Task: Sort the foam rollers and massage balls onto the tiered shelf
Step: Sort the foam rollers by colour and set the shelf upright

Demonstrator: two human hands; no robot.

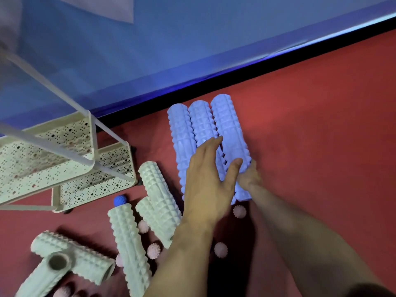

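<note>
Open red floor (pixel 310 125) right of the fingers (pixel 212 144); left, pale rollers (pixel 158 198) and spiky balls (pixel 153 250) crowd the way to the shelf (pixel 70 168).

Both my bare forearms reach forward and away from me, nearly side by side. My left hand (pixel 209 179) lies palm down with its fingers straight and close together and its thumb spread out to the right. My right hand (pixel 249 179) sits just beyond and right of that thumb, partly hidden; its finger positions cannot be made out.
</note>
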